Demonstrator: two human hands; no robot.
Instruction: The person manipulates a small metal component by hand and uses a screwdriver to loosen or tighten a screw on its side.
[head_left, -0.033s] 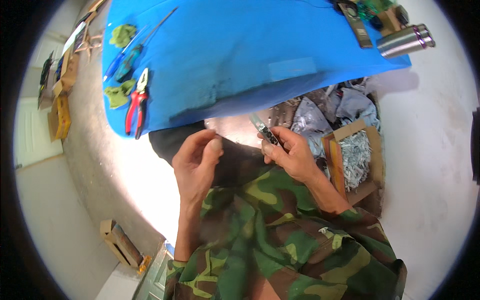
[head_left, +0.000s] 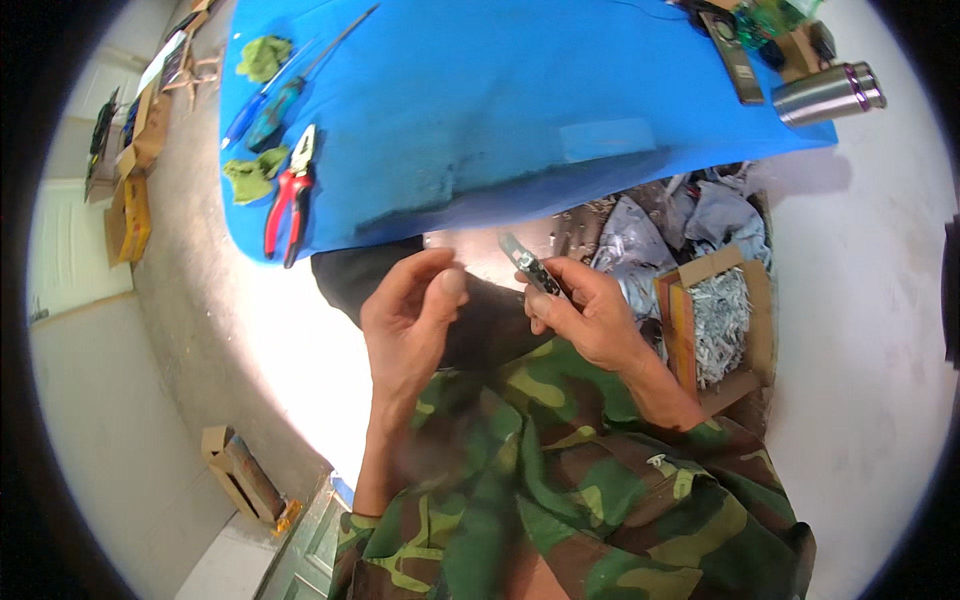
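Note:
My right hand (head_left: 592,312) grips a slim strip-like piece (head_left: 537,272) between thumb and fingers. It has a shiny metal and black body, with a pale flat end that points up and left; its exact kind does not show. To its left, my left hand (head_left: 412,318) is raised with fingers curled in and the thumb close to the forefinger. Whatever may be between those fingertips is hidden or too small to make out. A gap separates my left fingertips from the piece. Both hands are above my lap, in front of the blue-covered table (head_left: 480,100).
Red-handled pliers (head_left: 291,200), a screwdriver (head_left: 275,115) and green cloth scraps (head_left: 250,178) lie on the table's left side. At its right edge lies a steel flask (head_left: 828,94). A cardboard box (head_left: 757,330) of silvery strips stands at right beside grey plastic bags (head_left: 632,245).
The view has shifted a little, so the table and its tools appear further right. My left hand has come slightly nearer to my right hand, which still holds the slim piece.

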